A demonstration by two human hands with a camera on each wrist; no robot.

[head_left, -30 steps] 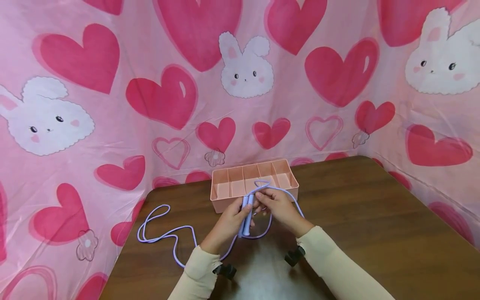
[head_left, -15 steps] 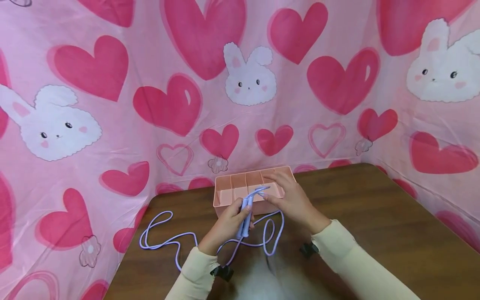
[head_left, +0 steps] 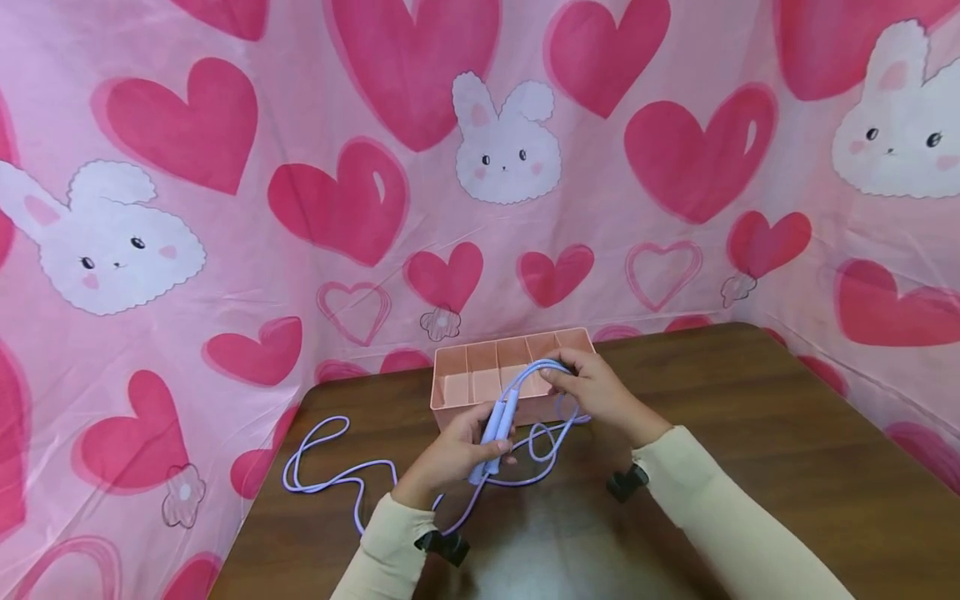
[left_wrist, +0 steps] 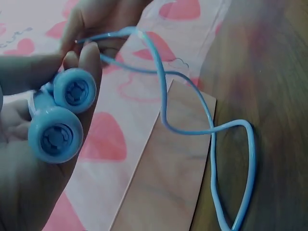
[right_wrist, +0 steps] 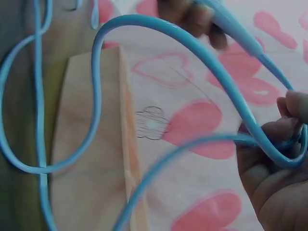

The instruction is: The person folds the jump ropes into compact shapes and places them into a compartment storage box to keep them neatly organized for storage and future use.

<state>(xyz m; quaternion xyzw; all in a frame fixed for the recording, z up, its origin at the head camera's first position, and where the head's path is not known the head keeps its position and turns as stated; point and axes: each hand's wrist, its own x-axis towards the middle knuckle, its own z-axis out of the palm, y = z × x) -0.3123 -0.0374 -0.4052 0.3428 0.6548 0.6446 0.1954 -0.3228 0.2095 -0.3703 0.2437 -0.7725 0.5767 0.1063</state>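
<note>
The person is gathering up a lilac plastic skipping rope with two matching cylindrical handles (head_left: pixel 498 427), and the work is looking only partly done. Both handles are already lying side by side in the left hand (head_left: pixel 450 457), whose fingers are curling round them so that the round end caps are pointing out towards the left wrist camera. A short arc of cord is rising from the handles to the right hand (head_left: pixel 596 392), which is pinching a bend of it between thumb and fingertips just above the near edge of a pale pink plastic organiser tray with dividers (head_left: pixel 480 379). A couple of small loops are hanging below that hand.

Most of the cord is still lying loose, snaking over the dark brown wooden surface (head_left: pixel 750 450) to the left of the left forearm. That length remains to be drawn in, and nothing is sitting in the tray's compartments yet.

Both forearms, in cream sleeves, are reaching forward from the near edge, the wrists close together in front of the tray.
</note>
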